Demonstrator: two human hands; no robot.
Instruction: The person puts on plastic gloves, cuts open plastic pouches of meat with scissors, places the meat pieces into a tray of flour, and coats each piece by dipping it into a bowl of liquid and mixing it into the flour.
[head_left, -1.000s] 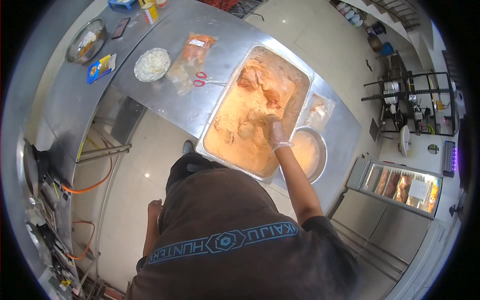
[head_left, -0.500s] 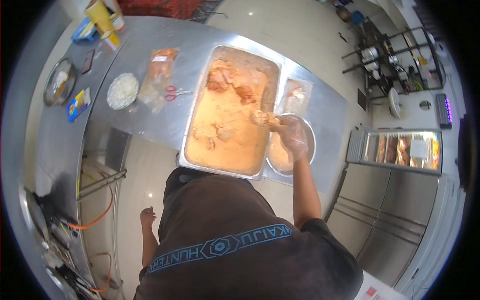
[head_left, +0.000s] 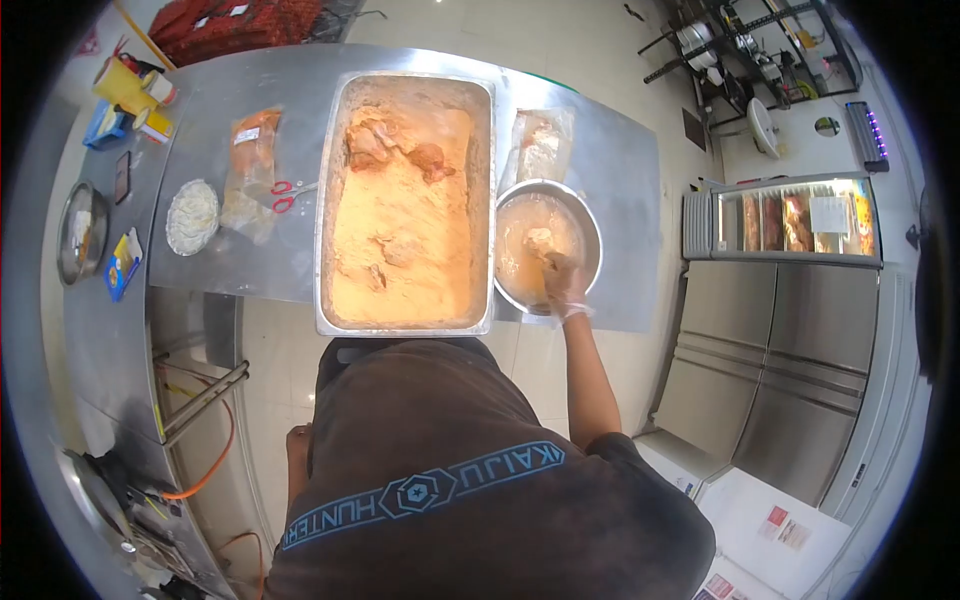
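Observation:
My right hand, in a clear plastic glove, reaches into a round metal bowl of cloudy liquid. Its fingers are closed on a flour-coated piece of chicken, which looks like a drumstick and is partly down in the liquid. Left of the bowl stands a deep metal tray of orange-tinted flour. Reddish raw chicken pieces lie at its far end, with coated lumps nearer me. My left hand hangs low beside my body, its fingers mostly hidden.
On the steel table are a bag of pale powder, red-handled scissors, an orange-filled bag and a bowl of white flour. A phone and metal bowl sit far left. A fridge stands right.
My right hand has moved the coated chicken piece from above the tray's right edge down into the bowl of liquid. The view has shifted, and less of my left hand shows.

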